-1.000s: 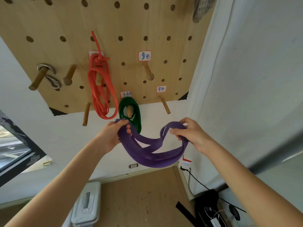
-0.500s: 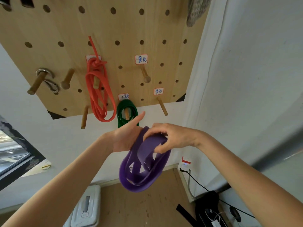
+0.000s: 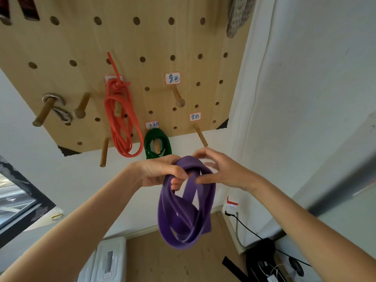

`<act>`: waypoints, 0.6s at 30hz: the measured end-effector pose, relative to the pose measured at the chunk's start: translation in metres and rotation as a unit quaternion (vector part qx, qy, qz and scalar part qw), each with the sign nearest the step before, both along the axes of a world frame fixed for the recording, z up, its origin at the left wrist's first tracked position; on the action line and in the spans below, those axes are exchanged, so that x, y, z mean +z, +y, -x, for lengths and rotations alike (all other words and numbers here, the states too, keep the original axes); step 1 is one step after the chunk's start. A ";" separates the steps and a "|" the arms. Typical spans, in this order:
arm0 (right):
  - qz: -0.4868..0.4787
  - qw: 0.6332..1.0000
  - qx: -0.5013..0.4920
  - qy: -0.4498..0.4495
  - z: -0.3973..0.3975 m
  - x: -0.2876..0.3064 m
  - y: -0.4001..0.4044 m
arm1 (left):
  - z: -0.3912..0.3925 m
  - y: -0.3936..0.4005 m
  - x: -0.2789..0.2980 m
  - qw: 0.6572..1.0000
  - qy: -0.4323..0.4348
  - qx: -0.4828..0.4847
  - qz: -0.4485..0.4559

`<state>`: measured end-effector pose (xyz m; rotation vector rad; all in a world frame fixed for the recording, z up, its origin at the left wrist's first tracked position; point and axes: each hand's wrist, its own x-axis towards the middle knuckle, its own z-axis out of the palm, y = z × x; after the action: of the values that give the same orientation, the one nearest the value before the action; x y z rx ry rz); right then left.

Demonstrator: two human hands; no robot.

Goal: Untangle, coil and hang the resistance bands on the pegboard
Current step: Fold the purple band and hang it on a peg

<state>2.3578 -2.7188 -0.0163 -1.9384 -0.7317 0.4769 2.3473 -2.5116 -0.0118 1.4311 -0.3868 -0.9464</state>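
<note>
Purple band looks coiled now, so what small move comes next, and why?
Probably lift the purple band up and right toward the bare peg under the label. The left hand grips the gathered top of the coil, the right hand is beside it with fingers spread, and the orange band and green band already hang on other pegs.

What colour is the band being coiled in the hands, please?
Purple band, seen in the head view.
</note>
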 end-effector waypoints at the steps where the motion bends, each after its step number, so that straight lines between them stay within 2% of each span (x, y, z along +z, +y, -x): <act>1: 0.000 1.000 0.025 0.018 0.002 -0.002 0.003 | -0.001 0.001 0.002 1.000 0.001 -0.023 -0.011; 4: 0.078 0.994 0.053 -0.046 -0.003 -0.004 0.011 | -0.006 0.002 0.007 0.996 0.022 -0.061 -0.068; 6: 0.147 0.984 0.039 -0.099 -0.010 -0.004 0.010 | -0.011 -0.001 0.005 0.988 -0.007 -0.039 -0.152; 8: 0.184 0.978 -0.008 -0.102 -0.016 -0.009 0.007 | -0.016 -0.008 -0.004 0.955 -0.123 0.021 -0.267; 9: 0.184 0.978 -0.040 -0.095 -0.019 -0.013 0.007 | -0.019 -0.012 -0.010 0.924 -0.207 0.055 -0.317; 11: 0.169 0.977 -0.093 -0.094 -0.024 -0.019 0.009 | -0.021 -0.024 -0.023 0.863 -0.345 0.117 -0.349; 12: 0.166 0.976 -0.099 -0.097 -0.028 -0.023 0.008 | -0.021 -0.029 -0.029 0.851 -0.372 0.152 -0.340; 14: 0.181 0.975 -0.070 -0.106 -0.040 -0.029 0.002 | -0.027 -0.032 -0.038 0.857 -0.361 0.199 -0.308; 16: 0.219 0.970 -0.019 -0.102 -0.053 -0.036 -0.008 | -0.036 -0.031 -0.042 0.897 -0.302 0.193 -0.259; 18: 0.238 0.964 -0.009 -0.121 -0.065 -0.046 -0.016 | -0.042 -0.035 -0.043 0.939 -0.216 0.195 -0.181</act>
<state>2.4230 -2.7345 -0.0624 -2.4843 -0.8046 0.4355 2.3897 -2.5462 -0.0543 1.9738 -0.2388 -0.3818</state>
